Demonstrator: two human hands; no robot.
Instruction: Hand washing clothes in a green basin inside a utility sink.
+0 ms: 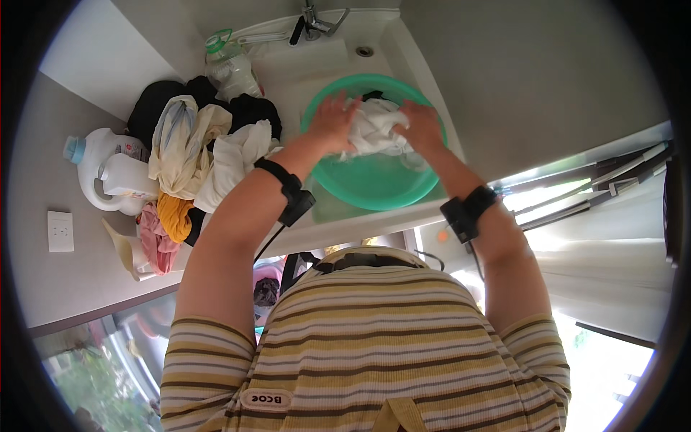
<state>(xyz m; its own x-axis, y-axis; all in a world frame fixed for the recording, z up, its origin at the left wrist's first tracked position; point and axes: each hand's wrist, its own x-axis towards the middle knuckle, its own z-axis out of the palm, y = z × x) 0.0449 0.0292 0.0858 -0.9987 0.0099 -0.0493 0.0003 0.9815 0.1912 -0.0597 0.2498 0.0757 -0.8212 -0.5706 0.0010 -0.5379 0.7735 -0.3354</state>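
Observation:
A wet white cloth (373,125) is bunched up in a green plastic basin (367,191) that stands in a white sink. My left hand (333,123) lies against the cloth's left side with its fingers spread and slightly blurred. At the other side, my right hand (422,125) has its fingers closed on the cloth's edge. A small piece of black fabric (373,95) shows behind the white cloth. Water in the basin covers part of the cloth's lower edge.
Left of the basin lies a pile with white (232,156), cream (181,146), black (256,114), orange (174,216) and pink clothes (157,237). White detergent bottles (110,167) and a clear plastic jug (229,70) stand beside it. A chrome faucet (314,24) rises behind the sink (391,46).

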